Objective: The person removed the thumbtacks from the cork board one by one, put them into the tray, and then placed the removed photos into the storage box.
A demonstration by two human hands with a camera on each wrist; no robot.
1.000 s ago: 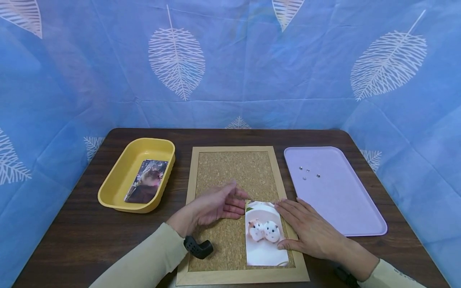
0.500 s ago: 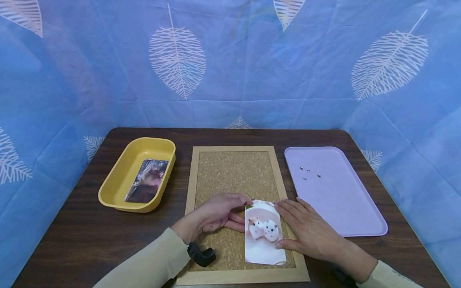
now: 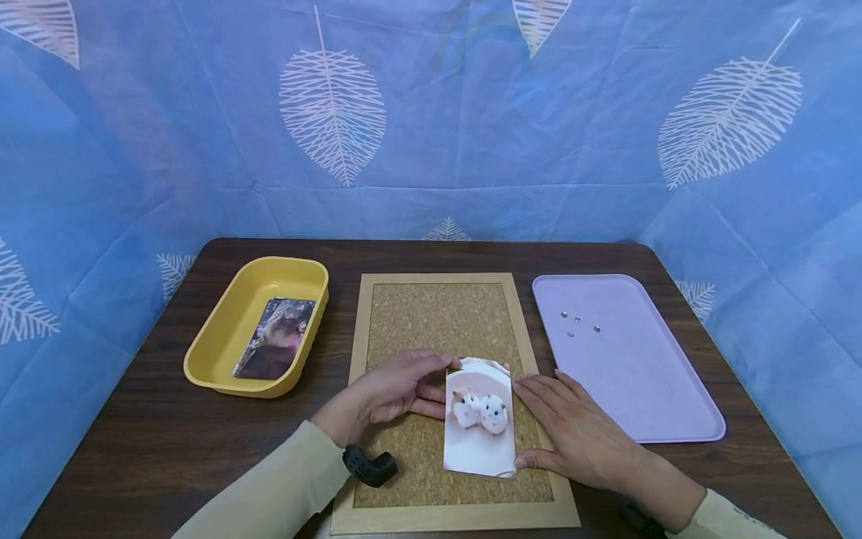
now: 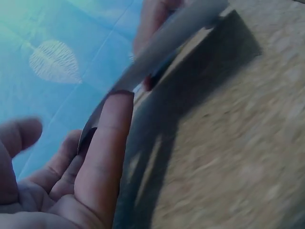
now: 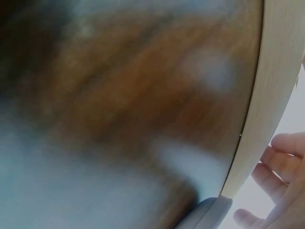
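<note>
A photo (image 3: 480, 449) of two white hamsters is raised off a wood-framed corkboard (image 3: 438, 322). My left hand (image 3: 396, 389) holds it at its upper left corner. Seen nearly edge-on in the left wrist view, the photo (image 4: 157, 52) casts a shadow on the cork, with the left fingers (image 4: 105, 143) against it. My right hand (image 3: 575, 434) rests on the board's right frame strip, fingers extended. Its thumb tip is by the photo's lower right corner; whether they touch I cannot tell. The right wrist view is mostly blurred, with the right hand's fingers (image 5: 281, 167) at its right edge.
A yellow tub (image 3: 209, 344) at the left contains a dark photo or stack of photos (image 3: 279, 337). On the right, a lilac tray (image 3: 646, 374) bears several small shiny tack-like pieces (image 3: 596, 329). The dark wooden table (image 3: 135, 449) backs onto a blue leaf-print cloth (image 3: 471, 135).
My left hand has taken the photo by its upper left corner. The photo has shifted left and away from me, clear of the right fingers. My right hand has stayed nearly still.
</note>
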